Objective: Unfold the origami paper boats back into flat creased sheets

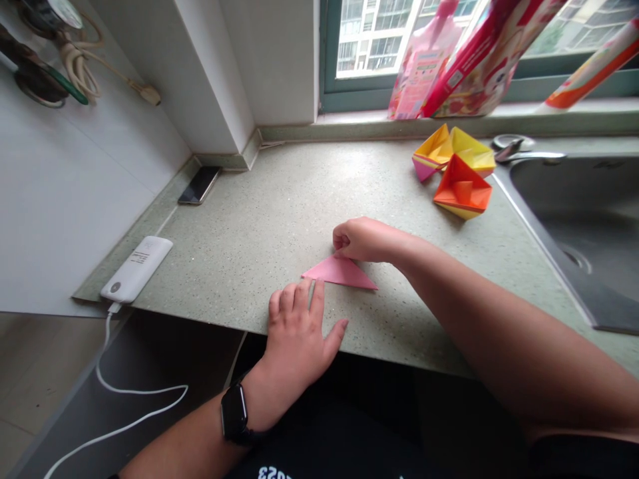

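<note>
Pink folded paper lies nr front edge of countertop, prob v light, thin, easily creased, best taken by corners; L hand spread, fingertips at its near edge, nothing gripped; R hand curled, thumb at far corner, can't tell if pinching.

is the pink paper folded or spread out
Folded: the pink paper lies as a triangle on the counter, right hand at its top corner, left hand at its lower edge.

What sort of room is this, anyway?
Probably a kitchen: a grey metal sink basin with a silver metal tap sits in a speckled pale-green countertop. Whether it's in a home, I can't tell.
</note>
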The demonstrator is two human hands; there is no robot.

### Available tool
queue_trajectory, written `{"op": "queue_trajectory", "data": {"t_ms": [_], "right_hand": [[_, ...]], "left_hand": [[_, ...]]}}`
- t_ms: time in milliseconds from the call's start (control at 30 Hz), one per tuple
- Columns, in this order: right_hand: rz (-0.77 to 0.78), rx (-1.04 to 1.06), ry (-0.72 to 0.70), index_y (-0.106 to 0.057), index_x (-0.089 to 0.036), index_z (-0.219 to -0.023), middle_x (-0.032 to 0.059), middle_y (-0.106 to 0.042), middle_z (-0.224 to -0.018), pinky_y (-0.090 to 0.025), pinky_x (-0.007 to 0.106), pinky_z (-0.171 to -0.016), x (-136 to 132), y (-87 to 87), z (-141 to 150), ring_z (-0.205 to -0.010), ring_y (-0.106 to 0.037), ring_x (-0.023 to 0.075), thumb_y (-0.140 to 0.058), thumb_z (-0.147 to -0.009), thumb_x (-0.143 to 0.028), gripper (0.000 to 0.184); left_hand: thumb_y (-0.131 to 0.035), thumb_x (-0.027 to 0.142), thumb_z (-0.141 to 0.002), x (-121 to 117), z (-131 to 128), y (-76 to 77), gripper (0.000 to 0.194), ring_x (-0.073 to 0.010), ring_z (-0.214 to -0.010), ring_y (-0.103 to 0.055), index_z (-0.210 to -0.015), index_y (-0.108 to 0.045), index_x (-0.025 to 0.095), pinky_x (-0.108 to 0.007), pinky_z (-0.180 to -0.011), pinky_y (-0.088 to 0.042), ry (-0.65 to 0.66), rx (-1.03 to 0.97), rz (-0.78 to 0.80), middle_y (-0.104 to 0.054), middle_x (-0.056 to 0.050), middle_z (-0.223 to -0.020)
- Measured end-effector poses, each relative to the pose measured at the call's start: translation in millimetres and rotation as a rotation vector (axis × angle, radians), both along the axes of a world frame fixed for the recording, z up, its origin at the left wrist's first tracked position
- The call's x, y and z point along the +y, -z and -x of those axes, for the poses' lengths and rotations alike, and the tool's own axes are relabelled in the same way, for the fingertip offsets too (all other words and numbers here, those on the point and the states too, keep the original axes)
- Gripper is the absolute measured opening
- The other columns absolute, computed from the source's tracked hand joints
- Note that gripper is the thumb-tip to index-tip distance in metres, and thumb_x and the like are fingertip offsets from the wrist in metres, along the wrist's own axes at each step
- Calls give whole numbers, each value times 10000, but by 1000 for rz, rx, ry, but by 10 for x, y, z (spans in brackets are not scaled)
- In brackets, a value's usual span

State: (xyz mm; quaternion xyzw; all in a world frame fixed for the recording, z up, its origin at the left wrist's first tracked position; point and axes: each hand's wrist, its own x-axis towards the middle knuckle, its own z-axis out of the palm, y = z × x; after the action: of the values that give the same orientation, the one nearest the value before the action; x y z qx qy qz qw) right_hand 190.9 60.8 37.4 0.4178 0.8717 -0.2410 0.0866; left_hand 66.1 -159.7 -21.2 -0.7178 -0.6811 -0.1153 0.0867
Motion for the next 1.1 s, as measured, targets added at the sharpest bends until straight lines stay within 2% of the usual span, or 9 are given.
{"op": "queue_trajectory", "data": {"t_ms": [267,433,567,767,1100], "right_hand": [[2,-22,-18,-844,-236,-957,77,-816,-963,-472,344,-681,-28,-27,17,-848,-707,250,-723,-867,-252,151],[15,-35,-2,-829,-228,-976,43,-822,-978,-453,290,-668,-61,-42,33,-848,-715,203,-732,-866,-214,147],[-33,-62,-18,-835,-231,-983,46,-821,-978,-433,293,-654,-76,-42,42,-853,-708,206,-717,-877,-227,159],[-27,-67,-22,-838,-244,-984,43,-817,-973,-423,293,-649,-54,-15,38,-830,-700,202,-705,-866,-204,182],[-46,-78,-31,-832,-232,-1012,62,-820,-1009,-430,301,-667,-72,-32,40,-863,-706,218,-693,-876,-202,196]], "left_hand": [[-612,537,-1032,-13,29,-8,656,-398,-1301,-568,-1527,-594,108,-594,-1142,-464,-7,0,8,-631,-223,-1455],[-556,519,-1059,-4,68,66,693,-400,-1444,-499,-1560,-539,41,-585,-1243,-404,75,-10,-43,-548,-248,-1585],[-559,461,-1064,-13,69,70,662,-381,-1461,-490,-1623,-489,113,-587,-1253,-396,105,-19,-56,-518,-197,-1645],[-600,376,-1038,10,-11,23,602,-363,-1363,-531,-1611,-541,203,-570,-1204,-435,114,-16,-10,-551,-107,-1647],[-597,360,-1030,18,-36,65,582,-357,-1347,-530,-1584,-576,182,-554,-1181,-437,111,3,-35,-620,-97,-1583]]}}
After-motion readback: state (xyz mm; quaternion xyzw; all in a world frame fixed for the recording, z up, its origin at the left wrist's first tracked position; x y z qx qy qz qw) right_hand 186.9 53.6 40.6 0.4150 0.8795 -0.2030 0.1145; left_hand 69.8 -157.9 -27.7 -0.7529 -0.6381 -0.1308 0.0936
